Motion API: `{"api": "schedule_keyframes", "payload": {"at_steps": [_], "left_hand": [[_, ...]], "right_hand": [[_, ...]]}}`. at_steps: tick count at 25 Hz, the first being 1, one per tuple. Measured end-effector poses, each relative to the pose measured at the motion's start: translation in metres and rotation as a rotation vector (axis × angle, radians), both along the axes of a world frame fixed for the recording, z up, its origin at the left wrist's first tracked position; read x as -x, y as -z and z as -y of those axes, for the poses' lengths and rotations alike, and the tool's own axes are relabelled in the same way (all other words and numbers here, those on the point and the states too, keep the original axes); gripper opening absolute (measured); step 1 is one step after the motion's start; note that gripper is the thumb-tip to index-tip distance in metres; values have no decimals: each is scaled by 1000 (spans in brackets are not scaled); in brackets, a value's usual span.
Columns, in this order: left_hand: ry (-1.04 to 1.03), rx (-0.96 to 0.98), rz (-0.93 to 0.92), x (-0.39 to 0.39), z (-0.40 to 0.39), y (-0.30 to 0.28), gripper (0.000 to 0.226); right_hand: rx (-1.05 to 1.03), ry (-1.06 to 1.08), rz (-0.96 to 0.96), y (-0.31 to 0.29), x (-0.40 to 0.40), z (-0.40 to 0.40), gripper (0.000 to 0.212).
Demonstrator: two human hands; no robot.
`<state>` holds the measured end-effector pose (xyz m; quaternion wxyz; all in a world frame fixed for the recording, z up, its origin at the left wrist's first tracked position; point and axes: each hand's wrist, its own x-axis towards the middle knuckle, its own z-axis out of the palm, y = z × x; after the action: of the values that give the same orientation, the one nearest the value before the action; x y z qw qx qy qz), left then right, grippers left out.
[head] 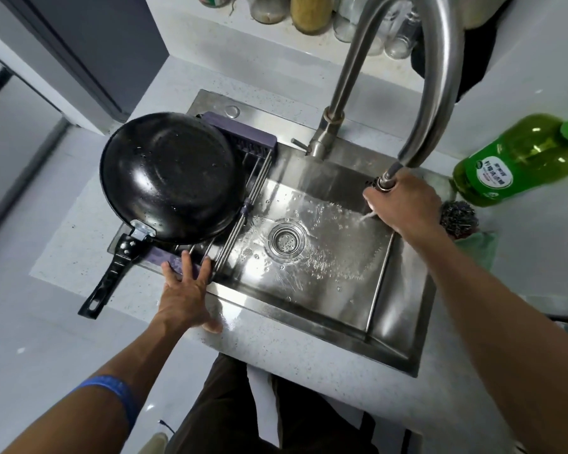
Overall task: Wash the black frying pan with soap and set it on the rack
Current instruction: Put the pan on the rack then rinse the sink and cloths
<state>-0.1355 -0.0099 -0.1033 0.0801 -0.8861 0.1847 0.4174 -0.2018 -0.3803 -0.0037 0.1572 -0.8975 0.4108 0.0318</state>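
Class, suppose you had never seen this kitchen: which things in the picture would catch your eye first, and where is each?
The black frying pan stands out first, upside down on the rack over the sink's left side. Next, the right hand grips the pull-out faucet head, spraying water into the basin. The green soap bottle sits on the counter at right.

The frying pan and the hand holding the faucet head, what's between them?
In the head view, between the frying pan and the right hand lie the rack's metal bars and the wet sink floor with its drain.
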Motion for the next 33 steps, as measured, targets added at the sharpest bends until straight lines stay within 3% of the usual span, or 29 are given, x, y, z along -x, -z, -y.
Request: {"api": "schedule_keyframes", "payload": {"at_steps": [4, 11, 15, 19, 21, 27, 33], "left_hand": [[-2, 4, 4, 0, 0, 0, 151], [-1, 1, 15, 0, -2, 1, 151], [8, -1, 19, 2, -1, -2, 147], [19, -25, 18, 2, 3, -5, 145], [23, -30, 19, 2, 3, -5, 145], [39, -52, 32, 2, 1, -4, 143], [60, -60, 52, 1, -2, 5, 147]], "right_hand": [[50, -88, -222, -8, 1, -5, 47], [-219, -111, -372, -20, 6, -20, 57], [-531, -28, -216, -10, 9, -46, 55], [-758, -17, -8, -1, 4, -75, 31], [-812, -27, 17, -5, 0, -87, 22], [-1052, -36, 153, -5, -27, -126, 24], [-1117, 32, 300, 11, -36, -142, 27]]}}
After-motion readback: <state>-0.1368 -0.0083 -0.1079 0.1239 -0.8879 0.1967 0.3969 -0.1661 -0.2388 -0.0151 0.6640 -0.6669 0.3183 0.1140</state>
